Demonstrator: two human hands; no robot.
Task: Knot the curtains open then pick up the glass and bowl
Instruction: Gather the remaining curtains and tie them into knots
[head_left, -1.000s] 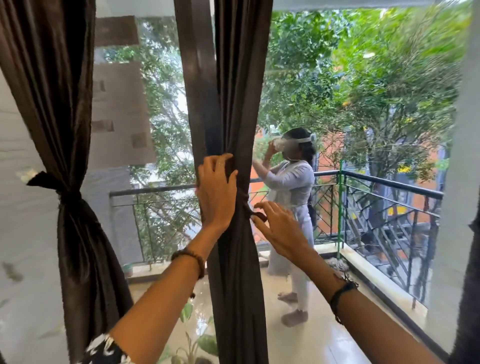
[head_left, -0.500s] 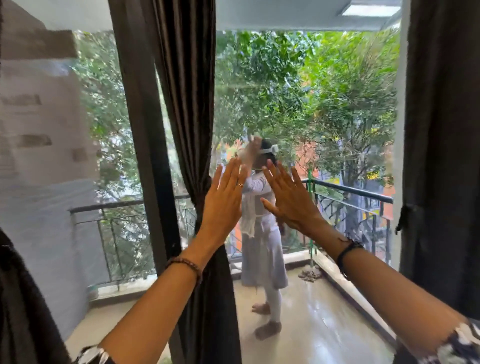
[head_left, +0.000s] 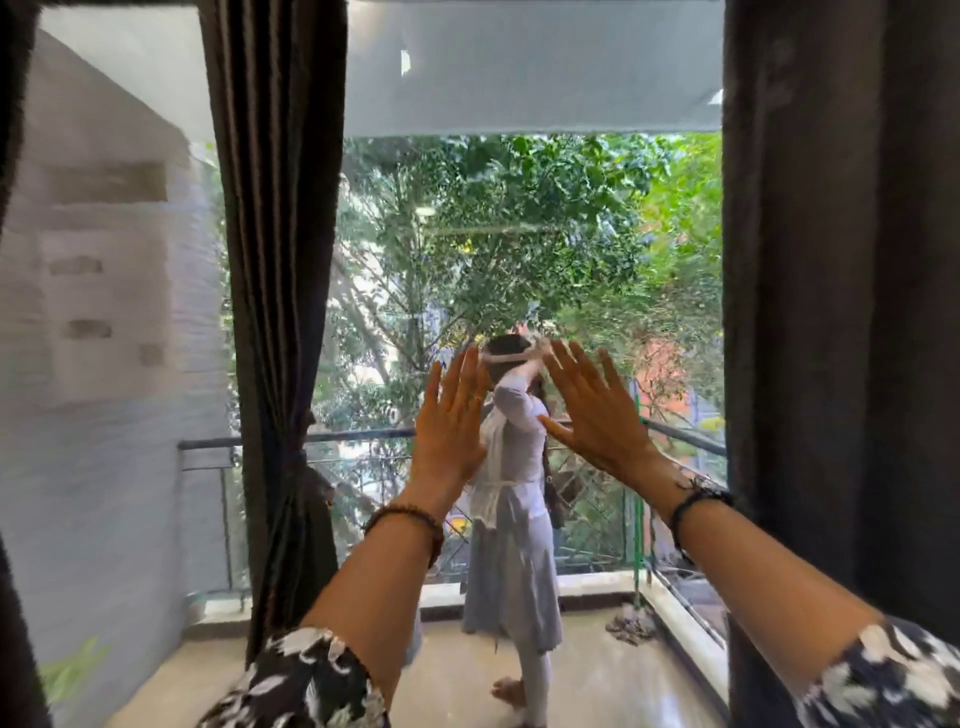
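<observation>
Head view. Both hands are raised in front of the window glass, palms forward, holding nothing. The left hand (head_left: 451, 422) has its fingers (head_left: 464, 374) straight and pressed close together, a ring on one of them, and a beaded bracelet (head_left: 410, 521) on the wrist. The right hand (head_left: 597, 413) has its fingers (head_left: 582, 366) straight and slightly spread, thumb out to the left, and a dark wristband (head_left: 693, 506) on the wrist. The two hands are apart, not touching each other or any curtain.

The middle curtain (head_left: 275, 260) hangs left of the left hand and is gathered in a knot (head_left: 304, 467) at railing height, clear of the glass. A second curtain (head_left: 841, 312) hangs loose along the right edge. A third strip of dark curtain (head_left: 15, 623) lines the far left edge.

In the glass, a figure in pale clothing (head_left: 511, 493) stands on the balcony floor (head_left: 597, 675), with railing (head_left: 358, 434) and trees (head_left: 519, 234) behind. Glass and bowl are not in view.
</observation>
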